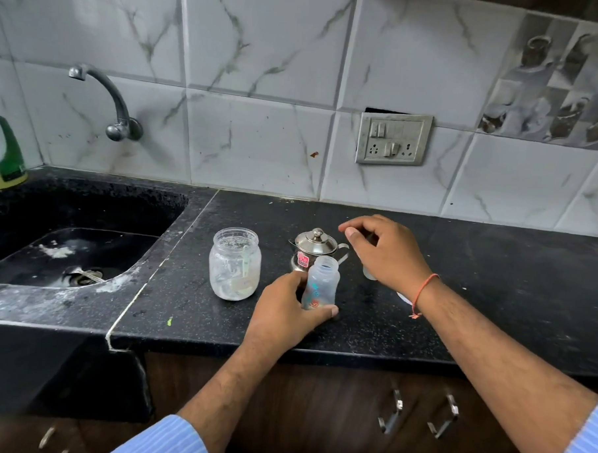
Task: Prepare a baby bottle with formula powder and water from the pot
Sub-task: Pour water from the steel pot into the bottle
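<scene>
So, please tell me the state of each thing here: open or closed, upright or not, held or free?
baby bottle: upright, no cap, held by left hand.
steel pot: lid on, standing free.
glass jar: upright, no lid, untouched.
right hand: above the counter, fingers curled; whether it holds anything is unclear.
tap: no water running.
sink: no standing water, white residue.
</scene>
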### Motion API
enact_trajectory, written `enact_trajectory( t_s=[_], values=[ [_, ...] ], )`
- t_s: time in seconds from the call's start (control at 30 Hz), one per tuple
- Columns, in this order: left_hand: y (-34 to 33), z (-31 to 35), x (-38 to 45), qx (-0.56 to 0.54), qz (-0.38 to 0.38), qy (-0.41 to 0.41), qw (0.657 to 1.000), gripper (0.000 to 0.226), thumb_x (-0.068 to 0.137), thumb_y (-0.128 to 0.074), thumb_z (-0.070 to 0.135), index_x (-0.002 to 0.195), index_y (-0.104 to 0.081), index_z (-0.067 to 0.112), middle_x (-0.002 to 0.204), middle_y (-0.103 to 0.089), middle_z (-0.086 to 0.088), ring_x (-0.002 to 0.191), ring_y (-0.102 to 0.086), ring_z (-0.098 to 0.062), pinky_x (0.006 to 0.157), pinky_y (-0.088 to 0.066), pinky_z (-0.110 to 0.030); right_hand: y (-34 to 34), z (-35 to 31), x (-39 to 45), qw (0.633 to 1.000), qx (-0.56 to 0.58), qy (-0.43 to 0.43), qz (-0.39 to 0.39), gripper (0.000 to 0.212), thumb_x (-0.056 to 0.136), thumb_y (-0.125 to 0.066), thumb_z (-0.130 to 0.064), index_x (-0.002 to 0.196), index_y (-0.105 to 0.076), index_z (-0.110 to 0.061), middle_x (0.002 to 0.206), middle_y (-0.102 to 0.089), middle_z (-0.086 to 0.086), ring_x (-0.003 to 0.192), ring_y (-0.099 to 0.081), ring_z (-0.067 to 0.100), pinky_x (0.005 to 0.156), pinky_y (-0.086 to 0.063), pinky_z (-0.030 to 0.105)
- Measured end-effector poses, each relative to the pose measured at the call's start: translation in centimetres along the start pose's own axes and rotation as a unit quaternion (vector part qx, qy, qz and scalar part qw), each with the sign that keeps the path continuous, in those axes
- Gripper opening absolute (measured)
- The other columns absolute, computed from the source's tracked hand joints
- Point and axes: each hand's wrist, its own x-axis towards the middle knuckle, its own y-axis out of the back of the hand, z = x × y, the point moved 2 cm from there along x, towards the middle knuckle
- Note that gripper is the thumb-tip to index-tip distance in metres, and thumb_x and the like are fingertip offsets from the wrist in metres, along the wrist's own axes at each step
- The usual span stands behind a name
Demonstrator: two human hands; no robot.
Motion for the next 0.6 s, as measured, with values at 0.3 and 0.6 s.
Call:
enact_trajectory(
  t_s=[0.3, 0.6],
  values=[
    [0.4, -0.4, 1.1, 0.017, -0.035, -0.005, 0.999, 0.057, 0.070, -0.098, 0.063, 0.113, -0.076, 0.032, 0.094, -0.069, 0.015, 0.081, -0.062, -0.004, 0.068, -0.042, -0.020, -5.4, 6.3, -3.4, 0.944, 0.230, -0.221, 0.089, 0.017, 0.092, -0.062, -0.051, 0.102, -0.070, -0.041, 0.083, -0.065, 0.000, 0.067, -0.056, 0.016, 0.065, -0.047, 0.039],
    [1.6, -0.7, 2.6, 0.041, -0.091, -0.017, 0.995, 0.066, 0.063, -0.105, 0.056, 0.119, -0.078, 0.031, 0.078, -0.063, 0.022, 0.065, -0.058, 0.013, 0.062, -0.038, -0.011, -7.7, 6.1, -1.4, 0.919, 0.327, -0.217, 0.034, 0.020, 0.108, -0.058, -0.042, 0.107, -0.066, -0.023, 0.067, -0.055, 0.001, 0.048, -0.042, 0.012, 0.041, -0.032, 0.025]
  ],
)
